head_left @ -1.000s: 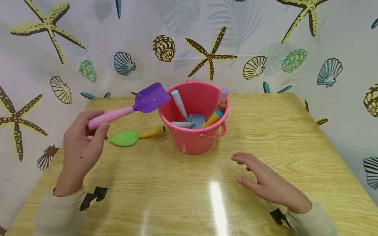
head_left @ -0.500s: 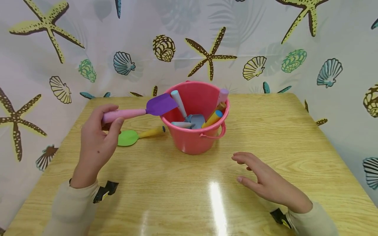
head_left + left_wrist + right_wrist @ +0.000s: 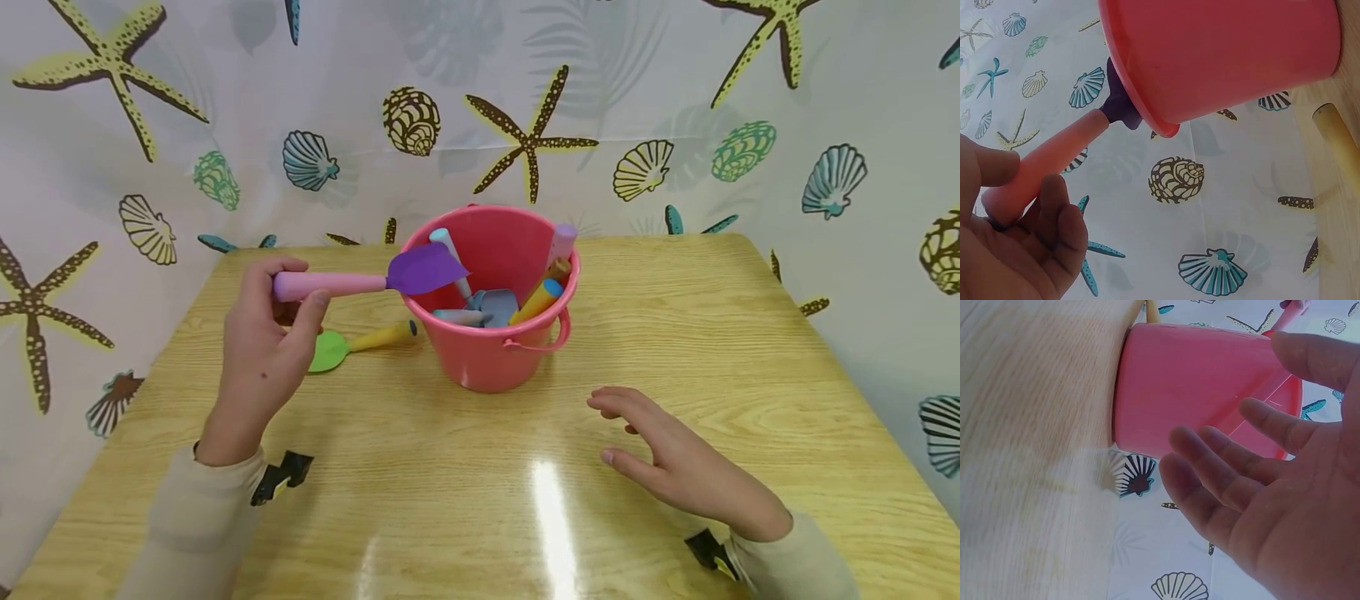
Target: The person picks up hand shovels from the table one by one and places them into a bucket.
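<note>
My left hand (image 3: pixel 270 358) grips the pink handle of a toy shovel (image 3: pixel 333 285) near its end. The shovel's purple blade (image 3: pixel 426 268) reaches over the left rim of a pink bucket (image 3: pixel 487 358); in the left wrist view the rim hides part of the blade. Inside the bucket stand and lie several tools, among them a light-blue-handled one (image 3: pixel 450 250), a grey-blue scoop (image 3: pixel 497 307) and a yellow handle with a blue end (image 3: pixel 540 300). To the right of the bucket my right hand (image 3: pixel 675 462) hovers with relaxed fingers, holding nothing.
Left of the bucket a green trowel (image 3: pixel 327 352) with a yellow handle lies on the wooden table (image 3: pixel 450 475), partly behind my left hand. A white curtain (image 3: pixel 675 75) with shells and starfish hangs behind and at both sides.
My left hand has moved right with the shovel, bringing its blade from beside the bucket to over the rim, and the shovel has levelled. My right hand has stayed put.
</note>
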A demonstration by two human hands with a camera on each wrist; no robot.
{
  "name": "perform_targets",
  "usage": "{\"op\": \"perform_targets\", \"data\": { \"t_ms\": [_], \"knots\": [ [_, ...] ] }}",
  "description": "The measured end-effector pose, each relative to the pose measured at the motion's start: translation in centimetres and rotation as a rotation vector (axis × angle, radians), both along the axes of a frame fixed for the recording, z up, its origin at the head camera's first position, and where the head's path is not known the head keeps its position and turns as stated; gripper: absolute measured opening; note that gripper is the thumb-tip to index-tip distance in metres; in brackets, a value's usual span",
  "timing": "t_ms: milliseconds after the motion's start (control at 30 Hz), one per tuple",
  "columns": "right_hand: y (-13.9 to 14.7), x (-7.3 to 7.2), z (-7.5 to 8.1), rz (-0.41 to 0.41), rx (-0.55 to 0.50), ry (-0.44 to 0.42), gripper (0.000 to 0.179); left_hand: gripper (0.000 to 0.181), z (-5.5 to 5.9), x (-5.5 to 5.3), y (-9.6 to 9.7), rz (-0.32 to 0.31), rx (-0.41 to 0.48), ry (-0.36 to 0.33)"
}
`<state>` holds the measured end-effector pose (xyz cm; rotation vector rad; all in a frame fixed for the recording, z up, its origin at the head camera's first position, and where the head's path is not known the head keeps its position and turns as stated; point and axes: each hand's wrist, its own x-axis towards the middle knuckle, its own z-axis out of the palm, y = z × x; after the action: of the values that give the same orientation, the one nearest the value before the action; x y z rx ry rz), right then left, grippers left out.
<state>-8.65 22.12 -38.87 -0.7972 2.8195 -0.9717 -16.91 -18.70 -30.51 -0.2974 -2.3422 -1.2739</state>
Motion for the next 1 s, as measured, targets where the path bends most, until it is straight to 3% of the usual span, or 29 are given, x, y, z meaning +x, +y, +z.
{"op": "perform_targets", "data": {
  "t_ms": [500,1000],
  "knots": [
    [-0.2,0.1,-0.2,0.010,-0.012,0.007,0.051,0.039,-0.6,-0.6,1.0,-0.027,-0.102,-0.036],
    [-0.3,0.2,-0.3,0.009,-0.011,-0.001,0.052,0.040,0.0,-1.1,2.2,-0.053,-0.138,0.104]
  ]
}}
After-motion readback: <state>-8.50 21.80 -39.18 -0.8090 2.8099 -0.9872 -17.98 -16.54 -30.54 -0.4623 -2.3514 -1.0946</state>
